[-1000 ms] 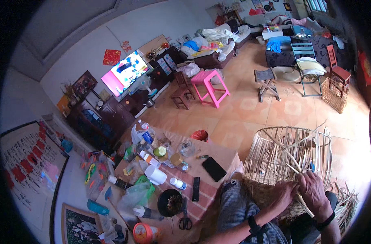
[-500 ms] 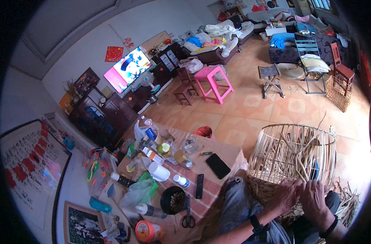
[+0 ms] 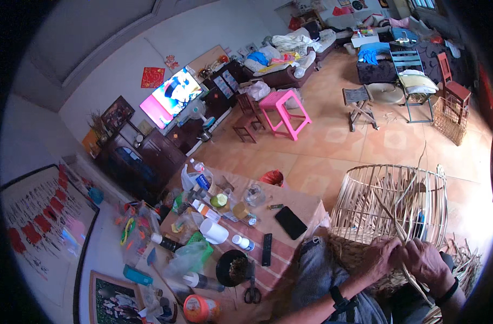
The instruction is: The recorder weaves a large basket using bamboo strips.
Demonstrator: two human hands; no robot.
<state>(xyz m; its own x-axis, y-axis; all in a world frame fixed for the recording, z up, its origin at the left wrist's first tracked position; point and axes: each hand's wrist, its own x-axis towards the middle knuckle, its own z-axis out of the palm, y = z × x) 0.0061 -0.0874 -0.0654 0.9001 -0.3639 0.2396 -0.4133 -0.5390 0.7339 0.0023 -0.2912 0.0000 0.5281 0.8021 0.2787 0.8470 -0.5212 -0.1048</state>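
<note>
Head view: from above, beside the table [image 3: 311, 205], facing down and outward (a tilted fisheye)
Left hand [image 3: 383, 254], right hand [image 3: 426, 263]: close, right of the table
Television [image 3: 173, 96]: far, beyond the table

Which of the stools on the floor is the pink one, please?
The plastic stool beside the dark-brown wooden chair; the folding stool has a dark seat.

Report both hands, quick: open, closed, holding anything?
Left hand: closed, fingertips pinching at the pale strips.
Right hand: closed, holding the same strips.
</note>
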